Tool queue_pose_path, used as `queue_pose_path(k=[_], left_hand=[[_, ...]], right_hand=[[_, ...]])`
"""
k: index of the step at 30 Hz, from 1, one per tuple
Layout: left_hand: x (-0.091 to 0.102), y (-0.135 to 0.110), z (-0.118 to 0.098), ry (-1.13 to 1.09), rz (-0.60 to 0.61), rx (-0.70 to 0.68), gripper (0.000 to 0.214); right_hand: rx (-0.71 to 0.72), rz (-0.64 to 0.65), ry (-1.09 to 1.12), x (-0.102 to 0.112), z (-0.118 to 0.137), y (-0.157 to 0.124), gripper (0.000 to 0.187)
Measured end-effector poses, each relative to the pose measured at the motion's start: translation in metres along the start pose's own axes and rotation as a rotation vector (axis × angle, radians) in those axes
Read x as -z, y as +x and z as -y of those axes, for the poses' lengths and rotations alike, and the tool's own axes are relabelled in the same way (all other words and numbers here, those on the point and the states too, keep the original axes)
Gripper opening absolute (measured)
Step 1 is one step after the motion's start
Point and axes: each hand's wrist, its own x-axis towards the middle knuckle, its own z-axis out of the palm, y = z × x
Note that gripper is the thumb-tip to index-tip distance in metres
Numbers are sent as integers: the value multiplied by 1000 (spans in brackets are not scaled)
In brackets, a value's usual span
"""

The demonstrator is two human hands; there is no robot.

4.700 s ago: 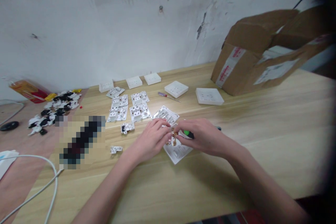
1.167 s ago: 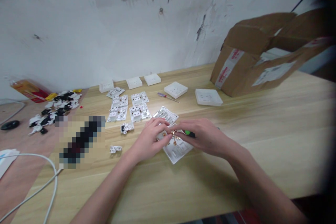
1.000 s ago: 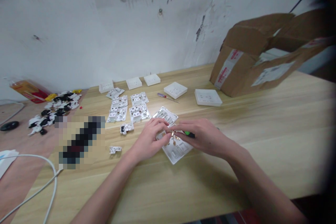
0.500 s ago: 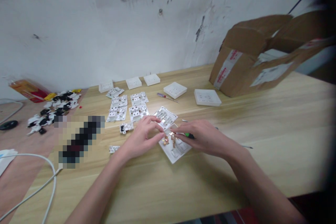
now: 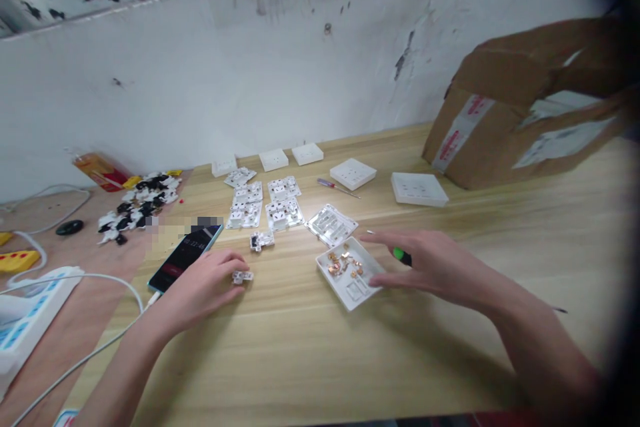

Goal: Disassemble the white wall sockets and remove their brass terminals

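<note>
At the far left, a white power strip (image 5: 30, 293) trails white cables, and a heap of small black and white plastic parts (image 5: 135, 210) lies beyond it, near an orange packet (image 5: 100, 172). A lit smartphone (image 5: 185, 259), its top edge blurred out, rests at the edge of the wooden counter (image 5: 320, 367). The left hand (image 5: 200, 287) lies just beside the phone, curled narrow, with its fingertips (image 5: 234, 261) at a small white socket part (image 5: 241, 277); I cannot tell whether they grip it. Further back stand rows of white socket bodies (image 5: 263, 203), white cover plates (image 5: 274, 160) and a red-handled screwdriver (image 5: 337, 188).

Right of centre, a shallow white socket cover (image 5: 353, 297) lies open side up, with loose brass contacts (image 5: 343, 265) scattered inside it. The hands have just parted from their meeting point over this cover, so the contacts now lie free of both. The right hand (image 5: 430, 263) hovers at the cover's right side, its fingers spread wide, with a green-handled screwdriver (image 5: 401, 254) tucked against them and its thin shaft pointing back across the counter. A flattened-open cardboard box (image 5: 520, 107) stands at the far right.
</note>
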Motion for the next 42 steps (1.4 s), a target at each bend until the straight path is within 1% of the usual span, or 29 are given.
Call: queue_pose_path(k=[2,4,6,7,8,10,12,14,17,21,24,27,28,31,33,36,39,42], left_hand=[[-5,6,-3,-3,-35,-47,13],[-8,15,-4,4,-124,-84,14],[-9,25,-2,31,-217,-99,13],[-10,30,-1,48,-239,-99,13],[-10,35,1,59,-234,-107,13],[-13,44,4,60,-161,-123,14],[-15,49,5,43,-93,-121,16],[-17,50,5,31,-70,-108,18],[-17,49,3,21,-65,-90,17],[-13,45,-1,-36,-74,-66,16],[-8,45,-13,-120,-120,-80,18],[-4,52,-40,-184,-169,-173,17],[-4,55,-51,-193,-165,-217,18],[-6,69,-79,-125,-77,-345,16],[-11,76,-89,-61,-24,-380,18],[-19,79,-89,-46,-25,-387,20],[-22,75,-82,-98,-39,-379,26],[-24,71,-77,-135,-33,-393,35]], right_hand=[[-17,52,-19,-4,-1,-8,68],[-25,99,-20,-10,0,-16,71],[-22,125,-15,-15,4,-22,66],[-15,134,-16,-16,7,-24,61],[-8,142,-21,-18,11,-26,54],[11,160,-23,-21,21,-27,43],[25,170,-18,-25,32,-26,37],[36,172,-15,-29,44,-25,34],[66,184,-5,-34,60,-22,32],[102,195,33,-33,70,-16,35],[87,181,52,-30,67,-14,33],[72,154,74,-27,63,-14,30],[73,150,79,-27,63,-14,31],[75,153,93,-24,62,-16,34],[60,152,104,-20,59,-18,30],[12,125,99,-14,51,-21,17],[-36,98,65,-8,39,-23,22],[-50,87,60,-3,28,-19,26]])
